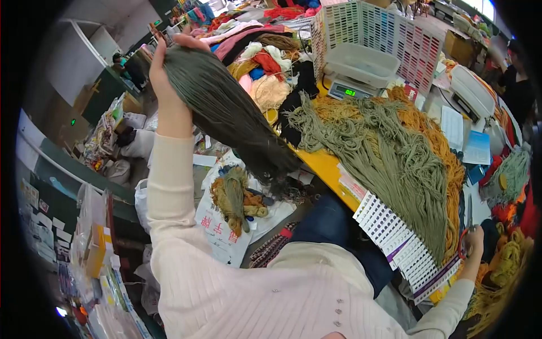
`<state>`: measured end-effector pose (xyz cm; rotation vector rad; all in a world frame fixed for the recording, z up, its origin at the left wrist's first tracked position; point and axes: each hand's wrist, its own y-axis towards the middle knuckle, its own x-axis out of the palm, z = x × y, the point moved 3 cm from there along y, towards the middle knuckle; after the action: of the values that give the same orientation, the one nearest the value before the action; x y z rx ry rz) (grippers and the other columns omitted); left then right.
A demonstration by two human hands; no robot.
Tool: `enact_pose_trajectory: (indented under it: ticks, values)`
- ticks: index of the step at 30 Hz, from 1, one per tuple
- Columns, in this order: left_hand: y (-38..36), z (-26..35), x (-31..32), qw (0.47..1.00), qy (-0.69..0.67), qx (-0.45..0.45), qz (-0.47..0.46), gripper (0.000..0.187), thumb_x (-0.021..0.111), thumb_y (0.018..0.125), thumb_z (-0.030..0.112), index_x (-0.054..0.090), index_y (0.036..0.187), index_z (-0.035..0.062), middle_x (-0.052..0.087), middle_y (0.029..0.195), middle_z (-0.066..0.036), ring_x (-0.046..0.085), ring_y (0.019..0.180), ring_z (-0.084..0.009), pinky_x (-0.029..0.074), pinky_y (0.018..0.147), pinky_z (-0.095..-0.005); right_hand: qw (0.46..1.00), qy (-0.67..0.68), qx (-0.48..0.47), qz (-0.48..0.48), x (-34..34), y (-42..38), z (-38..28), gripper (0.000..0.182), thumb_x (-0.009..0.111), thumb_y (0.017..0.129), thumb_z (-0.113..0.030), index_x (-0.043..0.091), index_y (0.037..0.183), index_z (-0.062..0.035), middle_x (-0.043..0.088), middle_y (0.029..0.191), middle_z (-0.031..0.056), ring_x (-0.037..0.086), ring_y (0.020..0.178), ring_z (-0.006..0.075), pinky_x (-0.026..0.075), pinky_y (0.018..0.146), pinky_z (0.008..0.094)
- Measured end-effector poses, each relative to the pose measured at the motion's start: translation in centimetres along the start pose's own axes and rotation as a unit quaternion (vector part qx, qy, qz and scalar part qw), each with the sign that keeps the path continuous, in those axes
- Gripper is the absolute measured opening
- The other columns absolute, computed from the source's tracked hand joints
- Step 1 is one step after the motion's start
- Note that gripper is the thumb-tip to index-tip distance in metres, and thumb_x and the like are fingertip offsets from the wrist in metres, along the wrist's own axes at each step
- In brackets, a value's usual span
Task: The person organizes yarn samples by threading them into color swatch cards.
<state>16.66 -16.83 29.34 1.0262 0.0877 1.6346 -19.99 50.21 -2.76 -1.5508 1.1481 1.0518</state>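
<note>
**Dark green yarn held aloft over a crowded sorting table**

A cluttered workroom surrounds a yellow table (324,164) heaped with yarn in many colours. At its far side stands a digital scale (357,73) with a green display; the digits are too small to read surely. Behind it rises a white colour card (389,34) of small swatches, and a second swatch card (395,237) lies at the table's near edge. Pale green yarn (389,152) spreads across the table over orange yarn (437,141).

The left hand (164,68) is raised high, its fingers wrapped tight around the top of a dark green yarn bundle (226,113), which hangs down and rightward with its loose end just over the table's left edge. The right hand (473,240) sits low at the right, fingers closed around red-handled scissors (467,226), blades pointing up.

Below, on the floor, a white bag (217,226) carries red Chinese characters, not clearly legible, and a small olive and orange skein (234,198) lies on it.
</note>
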Motion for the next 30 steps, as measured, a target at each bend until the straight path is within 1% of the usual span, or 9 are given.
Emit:
enact_pose_trajectory:
  ticks: [3,6,12,17,21,23,26,28,30]
  values:
    - [1.5,0.5,1.1,0.998,-0.046,-0.005,-0.036,0.028,0.042,0.083,0.022,0.045,0.099,-0.0011,0.053,0.067,-0.005,0.054,0.071,-0.0194,0.041,0.078,-0.0357,0.964,0.022,-0.167,0.204,0.9,3.4,-1.3,0.036,0.057,0.066,-0.011,0.050,0.099,0.0008,0.051,0.097,0.0172,0.047,0.094,0.0326,0.037,0.082,0.0332]
    - [2.5,0.1,4.3,0.999,-0.026,0.008,-0.033,0.017,0.040,0.084,0.016,0.046,0.090,0.0014,0.045,0.054,-0.001,0.049,0.061,-0.0137,0.041,0.073,-0.0295,0.927,0.185,-0.295,0.140,-4.4,-5.9,-21.0,0.025,0.053,0.068,0.001,0.053,0.093,0.0009,0.053,0.090,0.0146,0.052,0.085,0.0263,0.040,0.076,0.0307]
    - [4.3,1.5,6.8,0.985,0.105,0.129,0.054,0.017,0.048,0.078,0.017,0.044,0.064,0.0079,0.045,0.055,-0.002,0.047,0.053,-0.0135,0.040,0.052,-0.0216,0.649,0.222,-0.721,0.097,-3.4,-22.8,-43.1,0.017,0.060,0.065,-0.009,0.056,0.081,-0.0067,0.052,0.077,0.0072,0.051,0.070,0.0229,0.039,0.061,0.0328]
    - [3.8,2.5,9.2,0.985,0.121,0.115,0.050,0.016,0.044,0.077,0.008,0.042,0.060,0.0090,0.044,0.053,0.000,0.045,0.048,-0.0101,0.039,0.047,-0.0216,0.703,0.184,-0.678,0.115,-1.5,-25.2,-50.6,0.011,0.057,0.068,-0.009,0.056,0.079,-0.0043,0.050,0.068,0.0080,0.050,0.063,0.0240,0.038,0.058,0.0338]
    - [3.7,6.2,6.3,0.987,0.121,0.095,0.054,0.019,0.044,0.077,0.010,0.041,0.058,0.0088,0.044,0.050,-0.001,0.045,0.046,-0.0107,0.040,0.047,-0.0224,0.619,0.374,-0.689,0.043,-0.4,-24.8,-45.9,0.008,0.058,0.069,-0.005,0.057,0.076,-0.0008,0.053,0.071,0.0096,0.053,0.064,0.0239,0.042,0.057,0.0318]
    - [3.0,6.1,4.6,0.980,0.159,0.101,0.059,0.023,0.052,0.077,0.021,0.043,0.062,0.0073,0.044,0.049,-0.001,0.047,0.046,-0.0112,0.041,0.045,-0.0238,0.680,0.403,-0.613,-0.007,2.2,-22.5,-41.7,0.008,0.058,0.069,-0.002,0.057,0.076,-0.0002,0.054,0.073,0.0097,0.053,0.066,0.0221,0.042,0.059,0.0292]
    - [5.7,10.0,-3.2,0.985,-0.022,-0.111,-0.131,0.010,0.037,0.083,0.009,0.044,0.080,0.0020,0.043,0.055,0.002,0.046,0.061,-0.0117,0.040,0.077,-0.0308,0.698,0.497,-0.514,-0.037,3.0,-21.5,-38.5,0.002,0.055,0.069,-0.001,0.055,0.070,0.0002,0.054,0.074,0.0097,0.052,0.066,0.0217,0.041,0.062,0.0290]
    - [3.2,7.5,0.3,0.929,0.285,0.150,0.179,0.016,0.034,0.084,0.010,0.042,0.071,0.0046,0.043,0.060,0.001,0.044,0.060,-0.0114,0.039,0.070,-0.0266,0.674,0.538,-0.506,-0.004,2.1,-22.2,-37.3,0.004,0.052,0.068,-0.002,0.052,0.064,0.0001,0.054,0.073,0.0097,0.052,0.067,0.0234,0.041,0.064,0.0315]
    - [2.6,6.8,-1.5,0.978,0.140,-0.050,-0.147,0.025,0.030,0.087,0.017,0.042,0.069,0.0054,0.050,0.071,-0.004,0.048,0.072,-0.0126,0.038,0.069,-0.0242,0.641,0.538,-0.543,0.064,-0.1,-24.5,-38.5,0.009,0.048,0.066,-0.004,0.049,0.058,-0.0003,0.053,0.073,0.0097,0.051,0.068,0.0260,0.040,0.066,0.0355]
